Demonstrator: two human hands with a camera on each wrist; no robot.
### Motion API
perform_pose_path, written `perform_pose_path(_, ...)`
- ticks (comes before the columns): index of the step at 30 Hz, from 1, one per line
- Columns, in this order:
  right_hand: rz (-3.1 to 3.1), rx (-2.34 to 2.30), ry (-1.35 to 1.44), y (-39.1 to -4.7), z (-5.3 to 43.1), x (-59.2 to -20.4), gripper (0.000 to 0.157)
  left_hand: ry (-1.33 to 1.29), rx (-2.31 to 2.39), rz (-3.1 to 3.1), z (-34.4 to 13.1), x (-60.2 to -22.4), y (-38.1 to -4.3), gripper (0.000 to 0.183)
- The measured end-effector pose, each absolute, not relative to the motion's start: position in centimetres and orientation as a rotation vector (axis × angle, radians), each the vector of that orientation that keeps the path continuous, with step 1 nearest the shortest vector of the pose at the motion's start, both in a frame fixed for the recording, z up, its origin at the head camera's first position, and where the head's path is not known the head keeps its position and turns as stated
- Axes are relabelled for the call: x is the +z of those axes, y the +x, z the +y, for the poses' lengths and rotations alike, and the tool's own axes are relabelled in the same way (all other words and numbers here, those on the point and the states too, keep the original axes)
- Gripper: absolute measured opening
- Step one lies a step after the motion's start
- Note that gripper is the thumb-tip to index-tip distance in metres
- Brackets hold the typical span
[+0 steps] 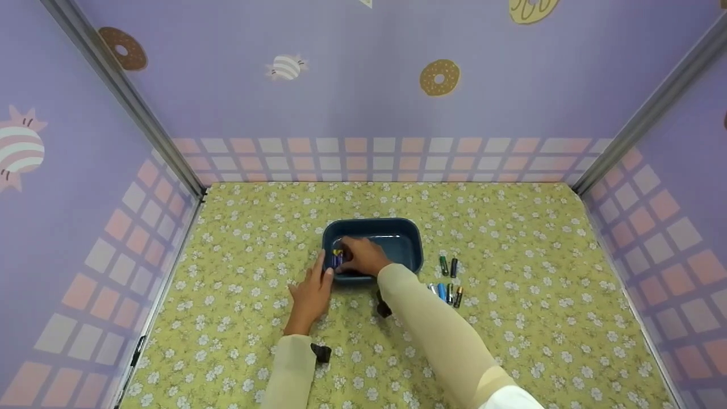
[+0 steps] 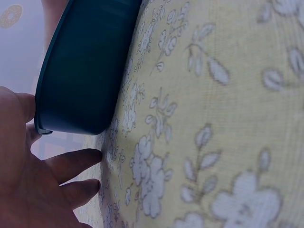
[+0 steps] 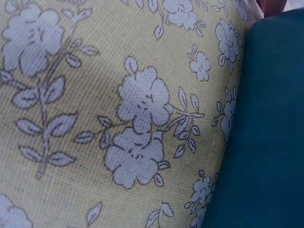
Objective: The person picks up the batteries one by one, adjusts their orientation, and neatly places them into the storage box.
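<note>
A dark blue plastic basin (image 1: pixel 406 257) sits on the flowered cloth. My right hand (image 1: pixel 366 258) reaches down into its left end, thumb and fingers around a battery that they largely hide. Beside those fingertips, batteries (image 1: pixel 337 257) with yellow ends and purple bodies lie in the basin. At the basin's front left corner, my left hand (image 1: pixel 313 288) touches the rim with thumb and forefinger. The left wrist view shows this hand's other fingers (image 2: pixel 78 164) extended below the rim, beside the basin's outer wall (image 2: pixel 88 66). Only the basin's outside (image 3: pixel 270 128) and cloth fill the right wrist view.
Right of the basin, a green battery (image 1: pixel 443 265) and a dark battery (image 1: pixel 454 267) lie side by side. Nearer me is a row of several more, a blue battery (image 1: pixel 442 292) among them, partly behind my right sleeve (image 1: pixel 434 326). Patterned walls (image 1: pixel 363 102) enclose the flowered table (image 1: pixel 511 227).
</note>
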State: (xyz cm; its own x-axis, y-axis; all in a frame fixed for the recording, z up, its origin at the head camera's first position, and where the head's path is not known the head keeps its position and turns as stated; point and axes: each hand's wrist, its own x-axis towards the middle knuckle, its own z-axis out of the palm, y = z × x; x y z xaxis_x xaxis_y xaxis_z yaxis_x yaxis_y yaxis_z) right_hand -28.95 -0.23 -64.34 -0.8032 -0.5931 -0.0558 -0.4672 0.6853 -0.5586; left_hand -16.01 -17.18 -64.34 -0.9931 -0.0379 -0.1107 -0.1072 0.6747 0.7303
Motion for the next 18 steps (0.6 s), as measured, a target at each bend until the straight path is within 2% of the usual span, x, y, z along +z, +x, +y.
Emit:
perform_pose_path(10,2.619,-0.819,-0.821,-28.8,0.1,-63.7,0.058,-0.136,1.247,2.789,-17.1,-64.5,-16.1,0.063)
perform_pose_path(18,2.567,-0.895,-0.825,-28.9,0.5,-63.0,0.057,-0.143,1.236,2.791,-17.2,-64.6,-16.1,0.061)
